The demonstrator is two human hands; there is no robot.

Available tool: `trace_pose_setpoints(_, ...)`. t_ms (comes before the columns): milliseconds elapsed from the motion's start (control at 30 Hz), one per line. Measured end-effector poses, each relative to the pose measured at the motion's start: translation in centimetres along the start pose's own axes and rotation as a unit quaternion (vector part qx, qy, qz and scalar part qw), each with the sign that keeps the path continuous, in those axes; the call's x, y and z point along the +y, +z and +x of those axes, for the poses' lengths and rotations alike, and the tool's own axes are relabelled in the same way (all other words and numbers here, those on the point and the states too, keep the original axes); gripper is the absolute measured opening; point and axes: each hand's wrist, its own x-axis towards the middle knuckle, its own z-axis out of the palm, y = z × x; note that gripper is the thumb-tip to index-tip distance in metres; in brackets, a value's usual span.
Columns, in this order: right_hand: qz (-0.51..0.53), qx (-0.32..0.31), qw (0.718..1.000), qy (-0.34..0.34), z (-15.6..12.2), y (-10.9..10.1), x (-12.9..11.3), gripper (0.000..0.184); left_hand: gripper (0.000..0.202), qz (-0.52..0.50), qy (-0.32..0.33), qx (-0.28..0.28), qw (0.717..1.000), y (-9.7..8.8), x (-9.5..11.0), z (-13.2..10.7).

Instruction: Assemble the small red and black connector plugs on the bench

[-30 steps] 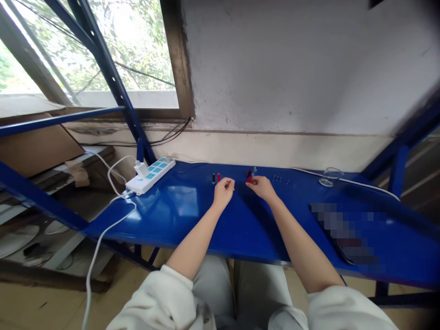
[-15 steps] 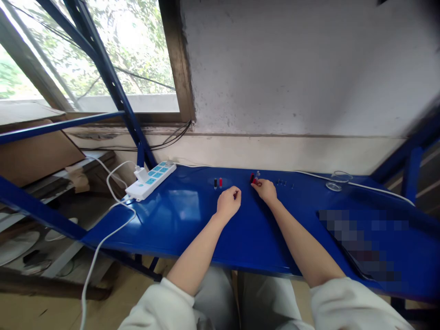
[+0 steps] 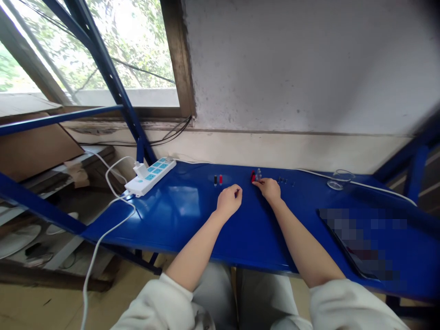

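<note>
My right hand [image 3: 270, 189] reaches to the back middle of the blue table, thumb and finger pinched at a small red cylindrical piece [image 3: 253, 177]. Just behind these fingertips stand small clear pieces [image 3: 259, 174]. My left hand [image 3: 229, 201] is curled closed above the table, and whatever is inside it, if anything, is hidden. Beyond it a small black cylinder [image 3: 215, 180] and a small red cylinder [image 3: 220, 179] stand side by side. Several tiny clear parts [image 3: 282, 180] lie to the right of my right hand.
At the back left of the blue table [image 3: 165, 220] lies a white power strip [image 3: 144, 183] with a plug and trailing cable. A clear round container [image 3: 338, 181] stands back right, near a thin white cable. A dark flat object [image 3: 357, 238], partly blurred, lies at the right.
My right hand has drawn back slightly to the right, and more of the red piece shows at its fingertips. The left hand has hardly moved; the camera view shifted a little.
</note>
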Motion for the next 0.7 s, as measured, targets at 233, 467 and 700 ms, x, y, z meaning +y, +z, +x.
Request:
trace_pose_setpoints(233,-0.023,-0.003,1.000,0.005,0.2,0.0,0.1,0.036,0.017,0.033,-0.004,0.002,0.999,-0.2,-0.2,0.0)
trace_pose_setpoints(467,-0.027,-0.010,1.000,0.011,0.1,-0.2,-0.1,0.037,0.030,0.085,-0.057,0.028,0.994,-0.9,-0.4,0.1)
trace_pose_setpoints(700,-0.047,-0.034,0.998,0.022,-0.6,-1.0,-0.4,0.034,0.063,0.163,-0.129,0.028,0.978,-1.7,-1.7,0.7)
